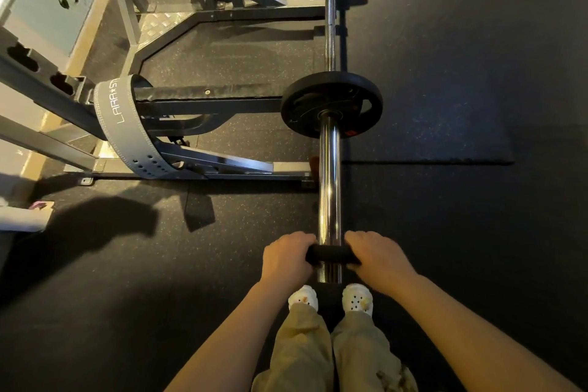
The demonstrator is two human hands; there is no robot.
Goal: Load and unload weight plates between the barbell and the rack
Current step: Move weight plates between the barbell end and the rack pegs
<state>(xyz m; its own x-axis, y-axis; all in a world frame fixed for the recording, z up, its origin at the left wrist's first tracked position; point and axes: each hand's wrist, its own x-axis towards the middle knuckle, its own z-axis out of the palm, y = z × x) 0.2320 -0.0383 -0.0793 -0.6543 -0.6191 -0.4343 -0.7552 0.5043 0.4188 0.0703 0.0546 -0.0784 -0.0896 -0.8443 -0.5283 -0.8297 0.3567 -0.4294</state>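
A chrome barbell (330,169) runs away from me across the dark floor, its sleeve end just above my feet. A black weight plate (331,103) sits far up the sleeve against the collar. Near the sleeve's end a small black plate (332,257) is threaded on the sleeve, seen edge-on. My left hand (288,259) grips its left rim and my right hand (377,259) grips its right rim, fingers curled round the edge.
A grey steel rack (178,105) stands to the left, with a grey lifting belt (127,124) hung over its arm. A black rubber mat (445,124) lies on the right. My white shoes (331,297) stand either side of the bar's end.
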